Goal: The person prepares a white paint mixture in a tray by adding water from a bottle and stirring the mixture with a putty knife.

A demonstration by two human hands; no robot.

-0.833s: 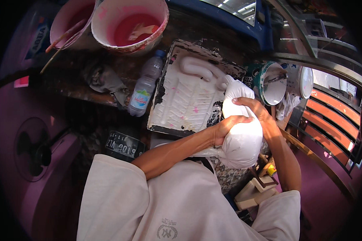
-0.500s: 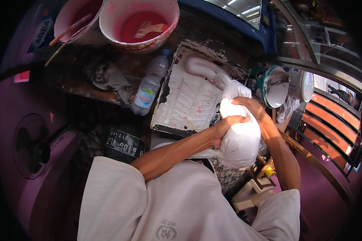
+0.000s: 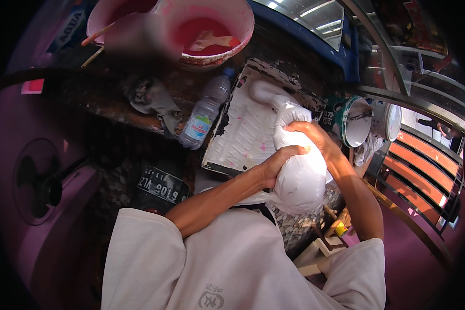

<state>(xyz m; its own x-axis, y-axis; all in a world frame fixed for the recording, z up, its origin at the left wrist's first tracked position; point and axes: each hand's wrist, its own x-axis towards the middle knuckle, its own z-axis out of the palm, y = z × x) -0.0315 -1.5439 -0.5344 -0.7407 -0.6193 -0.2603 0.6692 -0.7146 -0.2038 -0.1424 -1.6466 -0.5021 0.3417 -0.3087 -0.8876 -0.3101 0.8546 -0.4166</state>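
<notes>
Both hands grip a bulging white plastic bag (image 3: 300,183) held over the right side of a paint tray (image 3: 227,168). My left hand (image 3: 278,166) is closed on the bag's near left side, thumb pressed on top. My right hand (image 3: 311,135) wraps its upper right side, nearer the neck. From the bag's far end, thick white paint (image 3: 266,92) lies in a smooth, curved mass toward the tray's far left corner. White paint with pink flecks coats the ribbed tray, whose dark rim is chipped. The fingers beneath the bag are hidden.
Left of the tray lies a clear plastic bottle (image 3: 204,111) with a blue cap. A bucket of pink paint (image 3: 245,31) with a brush stands behind it. Right of the tray are a green paint can (image 3: 357,121) and a white tub (image 3: 392,121). A fan (image 3: 39,181) is at far left.
The head view has shifted slightly, moving the tray and buckets right and down. Relative to the tray, the bag and both hands have moved a little left. Both hands still grip the bag.
</notes>
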